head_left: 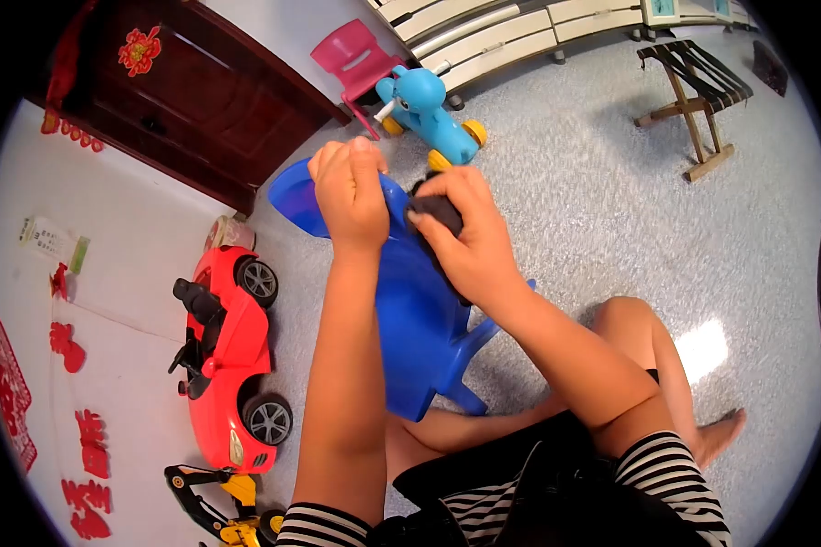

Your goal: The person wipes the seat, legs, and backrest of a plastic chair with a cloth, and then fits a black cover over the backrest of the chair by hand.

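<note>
A blue plastic chair (pixel 420 314) lies tipped in front of me, its seat towards my lap and its legs to the right. My left hand (pixel 351 191) is closed round the upper edge of its backrest. In my right hand (pixel 470 232) is a dark cloth (pixel 438 211), bunched between thumb and fingers and pressed against the chair beside the backrest. Part of the dark material runs down along the chair's side, partly hidden by my right hand.
A red toy car (pixel 231 360) and a yellow toy excavator (pixel 237 510) stand left. Beyond the chair are a blue ride-on toy (pixel 438 114), a pink chair (pixel 351 59) and white drawers (pixel 502 55). A folding stool (pixel 698 100) stands at the upper right.
</note>
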Demonstrator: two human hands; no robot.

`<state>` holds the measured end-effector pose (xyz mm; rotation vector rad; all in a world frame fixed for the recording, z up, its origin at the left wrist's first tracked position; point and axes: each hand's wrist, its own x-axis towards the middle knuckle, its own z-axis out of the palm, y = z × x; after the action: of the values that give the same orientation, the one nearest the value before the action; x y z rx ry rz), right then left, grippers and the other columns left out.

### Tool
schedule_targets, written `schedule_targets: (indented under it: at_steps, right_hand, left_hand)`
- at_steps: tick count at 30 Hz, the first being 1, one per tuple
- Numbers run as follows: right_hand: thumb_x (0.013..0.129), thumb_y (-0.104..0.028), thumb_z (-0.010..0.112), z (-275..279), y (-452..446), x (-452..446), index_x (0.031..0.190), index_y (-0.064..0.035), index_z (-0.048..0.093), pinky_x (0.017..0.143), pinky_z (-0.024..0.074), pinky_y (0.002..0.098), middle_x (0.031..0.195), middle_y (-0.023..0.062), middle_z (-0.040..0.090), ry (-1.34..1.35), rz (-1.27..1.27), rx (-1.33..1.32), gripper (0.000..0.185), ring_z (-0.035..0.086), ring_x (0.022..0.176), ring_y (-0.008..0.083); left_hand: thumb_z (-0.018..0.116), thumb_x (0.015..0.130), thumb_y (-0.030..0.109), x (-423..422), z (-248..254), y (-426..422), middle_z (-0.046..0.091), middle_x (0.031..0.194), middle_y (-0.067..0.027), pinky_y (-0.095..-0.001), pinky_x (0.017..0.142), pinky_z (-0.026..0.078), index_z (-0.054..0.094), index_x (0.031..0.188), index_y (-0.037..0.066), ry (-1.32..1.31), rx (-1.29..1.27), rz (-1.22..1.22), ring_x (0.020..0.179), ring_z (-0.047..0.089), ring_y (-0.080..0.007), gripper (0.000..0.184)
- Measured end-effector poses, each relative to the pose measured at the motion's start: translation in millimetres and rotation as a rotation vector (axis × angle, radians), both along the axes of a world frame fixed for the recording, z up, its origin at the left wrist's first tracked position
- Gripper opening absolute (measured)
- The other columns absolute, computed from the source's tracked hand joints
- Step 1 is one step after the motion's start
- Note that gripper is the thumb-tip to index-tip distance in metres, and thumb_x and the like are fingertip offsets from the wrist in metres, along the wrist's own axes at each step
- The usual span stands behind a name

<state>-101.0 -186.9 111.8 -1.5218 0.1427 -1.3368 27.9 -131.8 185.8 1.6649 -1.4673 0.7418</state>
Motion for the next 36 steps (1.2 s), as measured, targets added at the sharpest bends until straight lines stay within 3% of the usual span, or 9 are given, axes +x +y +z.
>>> schedule_targets:
  at_steps: [5, 11, 18, 24, 27, 32, 36]
  right_hand:
    - [0.086, -0.005, 0.074, 22, -5, 7, 0.103, -0.0052, 0.064, 0.092, 0.0484, 0.0392, 0.108, 0.0142, 0.056, -0.057, -0.045, -0.041, 0.020, 0.059, 0.105, 0.0326]
    - [0.087, -0.007, 0.073, -19, 5, -1, 0.104, -0.0051, 0.063, 0.091, 0.0488, 0.0400, 0.108, 0.0152, 0.055, 0.031, -0.002, 0.013, 0.020, 0.058, 0.104, 0.0343]
    - [0.088, -0.010, 0.072, 19, -9, 13, 0.103, -0.0043, 0.063, 0.089, 0.0487, 0.0394, 0.107, 0.0149, 0.056, -0.076, -0.052, -0.028, 0.019, 0.058, 0.103, 0.0330]
    - [0.087, -0.007, 0.073, -38, 4, -3, 0.103, -0.0049, 0.063, 0.093, 0.0486, 0.0394, 0.108, 0.0142, 0.056, 0.026, -0.003, -0.006, 0.018, 0.059, 0.106, 0.0331]
    - [0.087, -0.005, 0.073, -45, 7, -5, 0.103, -0.0047, 0.063, 0.094, 0.0483, 0.0395, 0.108, 0.0147, 0.056, 0.110, 0.054, 0.089, 0.019, 0.059, 0.107, 0.0332]
    - [0.086, -0.006, 0.073, 7, -9, 9, 0.104, -0.0051, 0.063, 0.093, 0.0490, 0.0399, 0.108, 0.0156, 0.055, -0.051, 0.012, -0.009, 0.020, 0.059, 0.105, 0.0336]
    - [0.086, -0.006, 0.074, -14, -7, 3, 0.104, -0.0051, 0.063, 0.094, 0.0485, 0.0402, 0.109, 0.0153, 0.056, -0.032, 0.050, -0.001, 0.021, 0.059, 0.106, 0.0339]
  left_hand:
    - [0.041, 0.108, 0.023, 3, 1, 1, 0.057, 0.069, -0.0071, -0.0398, 0.087, 0.039, 0.057, 0.068, 0.007, -0.010, 0.020, 0.002, 0.076, 0.053, -0.0268, 0.045]
    - [0.040, 0.108, 0.023, 0, 2, 0, 0.057, 0.069, -0.0071, -0.0391, 0.087, 0.038, 0.056, 0.067, 0.007, -0.011, 0.014, 0.012, 0.075, 0.052, -0.0263, 0.047]
    - [0.038, 0.110, 0.024, 0, 1, 1, 0.051, 0.071, -0.0087, -0.0384, 0.079, 0.035, 0.055, 0.070, 0.003, -0.012, 0.025, -0.001, 0.074, 0.048, -0.0244, 0.048]
    - [0.038, 0.110, 0.025, 0, 1, 0, 0.050, 0.070, -0.0085, -0.0383, 0.077, 0.035, 0.053, 0.071, 0.003, -0.016, 0.035, -0.012, 0.073, 0.046, -0.0235, 0.047]
    - [0.040, 0.108, 0.022, 4, -1, 0, 0.057, 0.068, -0.0076, -0.0392, 0.086, 0.038, 0.056, 0.066, 0.007, 0.013, 0.021, -0.006, 0.073, 0.052, -0.0255, 0.048]
    - [0.041, 0.108, 0.023, 4, 0, 0, 0.057, 0.068, -0.0076, -0.0389, 0.086, 0.038, 0.056, 0.066, 0.006, 0.025, 0.033, 0.017, 0.074, 0.053, -0.0253, 0.048]
    - [0.041, 0.108, 0.024, 5, -1, 1, 0.057, 0.068, -0.0074, -0.0382, 0.087, 0.038, 0.056, 0.066, 0.006, 0.029, 0.031, 0.003, 0.074, 0.052, -0.0250, 0.048]
